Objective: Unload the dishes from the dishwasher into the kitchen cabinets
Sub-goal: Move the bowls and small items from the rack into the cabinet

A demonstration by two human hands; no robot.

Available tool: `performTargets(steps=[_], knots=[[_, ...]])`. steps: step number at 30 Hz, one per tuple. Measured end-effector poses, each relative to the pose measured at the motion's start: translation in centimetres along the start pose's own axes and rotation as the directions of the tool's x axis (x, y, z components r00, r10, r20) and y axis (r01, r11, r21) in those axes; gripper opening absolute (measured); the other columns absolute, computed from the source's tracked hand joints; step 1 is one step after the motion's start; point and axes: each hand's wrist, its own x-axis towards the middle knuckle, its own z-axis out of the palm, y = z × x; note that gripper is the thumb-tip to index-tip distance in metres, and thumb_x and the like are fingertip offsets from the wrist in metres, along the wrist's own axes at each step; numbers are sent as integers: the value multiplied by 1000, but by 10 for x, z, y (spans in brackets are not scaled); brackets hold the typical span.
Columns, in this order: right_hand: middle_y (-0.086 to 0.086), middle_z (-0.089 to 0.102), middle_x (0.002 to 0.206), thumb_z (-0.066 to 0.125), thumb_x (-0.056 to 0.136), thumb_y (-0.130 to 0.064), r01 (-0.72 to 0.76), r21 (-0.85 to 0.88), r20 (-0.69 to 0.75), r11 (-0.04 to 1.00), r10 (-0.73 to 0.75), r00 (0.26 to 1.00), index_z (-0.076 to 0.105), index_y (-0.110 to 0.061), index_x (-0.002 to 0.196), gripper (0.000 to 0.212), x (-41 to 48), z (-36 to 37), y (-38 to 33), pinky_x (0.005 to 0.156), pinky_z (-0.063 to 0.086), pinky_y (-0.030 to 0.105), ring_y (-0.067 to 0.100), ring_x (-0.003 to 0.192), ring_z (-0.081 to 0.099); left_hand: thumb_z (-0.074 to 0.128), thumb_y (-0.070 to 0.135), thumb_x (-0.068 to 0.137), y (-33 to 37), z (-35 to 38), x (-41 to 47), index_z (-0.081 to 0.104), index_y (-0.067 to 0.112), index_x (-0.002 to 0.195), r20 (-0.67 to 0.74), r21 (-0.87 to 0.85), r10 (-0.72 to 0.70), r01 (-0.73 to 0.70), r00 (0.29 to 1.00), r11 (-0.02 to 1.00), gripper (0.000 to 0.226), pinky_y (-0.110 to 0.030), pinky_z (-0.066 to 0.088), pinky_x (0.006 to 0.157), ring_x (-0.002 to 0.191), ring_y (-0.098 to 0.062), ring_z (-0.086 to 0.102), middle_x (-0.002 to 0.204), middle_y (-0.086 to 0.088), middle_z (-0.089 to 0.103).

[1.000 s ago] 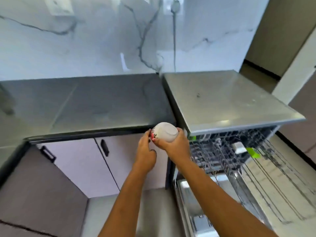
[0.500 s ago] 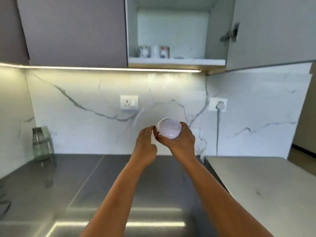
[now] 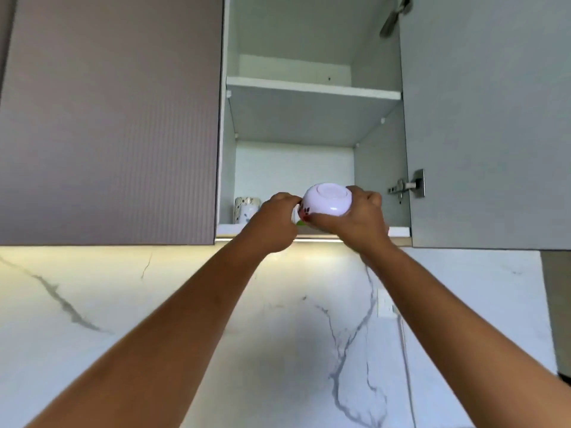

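Both arms now reach higher than half a second ago: the bowl (image 3: 327, 200), then level with the marble backsplash, is now up at the mouth of the open cabinet, just above the front edge of its lower shelf (image 3: 398, 231). We carry it with its base turned toward us. Our right grip (image 3: 355, 220) wraps it from 3 to 6 o'clock. Our left grip (image 3: 272, 223) meets the rim at 9 o'clock with curled fingers, apparently pinching it. It is not yet set down.

We judge this one piece nearly stowed: it needs turning or sliding inward, then releasing. One patterned mug (image 3: 247, 208) already stands on that shelf at our 9 o'clock, near the left wall, so some unloading looks done. The dishwasher is out of view, so we cannot tell how much remains.

The upper shelf (image 3: 312, 88) at 12 o'clock shows nothing on it from below. The open door (image 3: 482, 118) hangs at 3 o'clock on its hinge (image 3: 408, 186), apart from our right wrist. The closed ribbed door (image 3: 111, 118) fills 10 o'clock. A small green thing (image 3: 300, 223) peeks out between our grips; we cannot say what it is. Whatever stands behind our grips on the shelf is hidden, so the bowl's landing spot wants care.
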Motion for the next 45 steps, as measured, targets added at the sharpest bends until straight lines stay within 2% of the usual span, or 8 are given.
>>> performTargets(steps=[5, 9, 17, 21, 28, 37, 41, 45], knots=[[11, 43, 130, 77, 54, -63, -97, -24, 59, 995, 98, 993, 45, -9, 133, 100, 98, -4, 28, 99, 46, 44, 28, 117, 50, 51, 1, 85, -15, 25, 66, 45, 16, 138, 8, 102, -8, 7, 1000, 995, 56, -28, 28, 109, 136, -22, 34, 147, -5, 37], [14, 46, 132, 76, 62, -59, -165, -103, 127, 981, 178, 976, 43, -7, 134, 95, 153, 13, 67, 101, 44, 43, 31, 122, 47, 44, 7, 88, -26, 59, 99, 47, 26, 136, 48, 218, -79, 67, 996, 974, 51, -43, 22, 115, 136, -20, 34, 147, 2, 37], [13, 49, 131, 85, 56, -51, -144, -163, 259, 976, 183, 948, 26, -7, 135, 108, 222, 62, 121, 99, 46, 40, 31, 117, 54, 40, 11, 90, -27, 111, 158, 41, 33, 138, 99, 360, -218, 169, 971, 918, 53, -57, -7, 113, 139, -17, 31, 148, 3, 36], [15, 47, 133, 85, 61, -46, -89, -265, 366, 960, 186, 912, 22, -6, 138, 107, 236, 78, 132, 95, 45, 37, 31, 118, 52, 38, 19, 92, -33, 128, 171, 42, 30, 137, 150, 547, -300, 174, 942, 819, 47, -68, -10, 106, 137, -18, 33, 143, 4, 43], [12, 47, 132, 83, 60, -50, -26, -399, 465, 917, 227, 855, 26, -8, 135, 103, 243, 93, 132, 99, 47, 44, 29, 117, 52, 29, 34, 95, -31, 129, 172, 43, 31, 137, 227, 706, -415, 145, 881, 693, 44, -76, -11, 99, 146, -18, 7, 150, 5, 35], [13, 46, 137, 67, 82, -46, 125, -473, 533, 872, 170, 829, 36, -10, 136, 72, 232, 98, 127, 100, 45, 38, 29, 120, 49, 17, 52, 97, -21, 121, 164, 33, 26, 144, 265, 767, -517, 147, 814, 625, 56, -69, -15, 105, 146, -32, 3, 154, -7, 26], [15, 54, 124, 49, 96, -38, 234, -592, 547, 771, 171, 820, 44, -4, 136, 52, 224, 96, 122, 81, 47, 29, 22, 96, 50, 15, 50, 98, -21, 116, 162, 32, 21, 146, 262, 761, -480, 127, 837, 637, 58, -62, -12, 109, 146, -29, 6, 154, -6, 28], [12, 43, 141, 47, 95, -43, 285, -620, 592, 731, 198, 781, 32, -14, 142, 57, 222, 99, 116, 90, 43, 33, 26, 115, 50, 23, 44, 100, -7, 109, 163, 20, 19, 150, 323, 780, -424, 16, 846, 625, 56, -56, -12, 113, 147, -31, 1, 156, -10, 20]])
